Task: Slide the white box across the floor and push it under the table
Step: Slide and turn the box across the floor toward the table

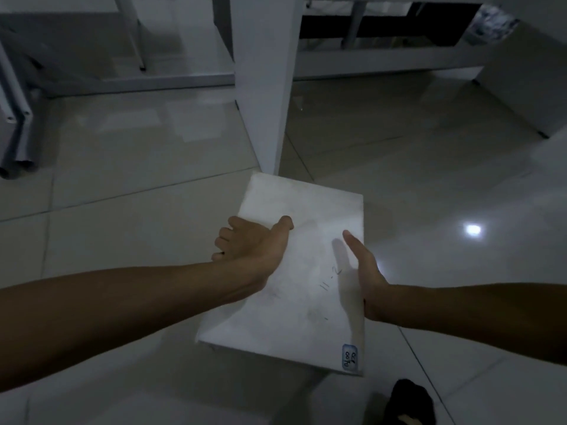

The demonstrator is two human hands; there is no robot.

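A flat white box (302,271) lies on the tiled floor in the middle of the view, with handwriting on its lid and a small blue-edged label at its near right corner. My left hand (254,242) grips its left edge, thumb on the lid and fingers down the side. My right hand (366,271) holds the right edge, thumb on top, fingers hidden behind the side. The box's far corner sits just in front of the white table leg (264,87). The space under the table lies beyond that leg.
Grey tubes (17,133) lie on the floor at far left. A white cabinet or panel (530,87) stands at upper right. Thin metal legs (135,35) and a low white rail (138,82) run behind the table leg. A black shoe (409,403) shows at the bottom.
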